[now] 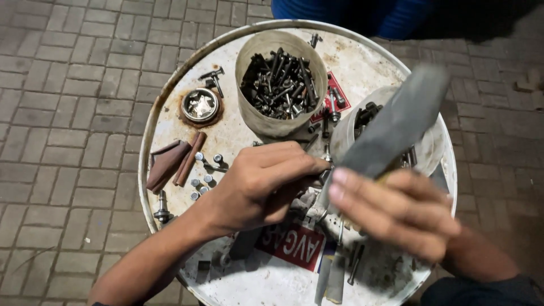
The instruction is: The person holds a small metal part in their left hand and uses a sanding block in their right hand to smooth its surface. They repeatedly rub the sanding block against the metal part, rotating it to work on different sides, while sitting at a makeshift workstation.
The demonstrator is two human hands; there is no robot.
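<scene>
— What's in the hands?

— The right hand (396, 212) grips a long grey file (391, 127), blurred, slanting up and to the right over the middle of the surface (362, 62), a round white drum top. The left hand (260, 184) pinches a small metal part (324, 173) right against the file's lower end; what kind of part, I cannot tell.

— And around them?

— Just beyond the left hand stands a beige tub of dark bolts (280, 85). A second white tub (422, 150) sits behind the file. Far left there's a small metal bowl (200, 105); nearer, brown rubber strips (173, 161) and loose bolts (204, 181).
</scene>
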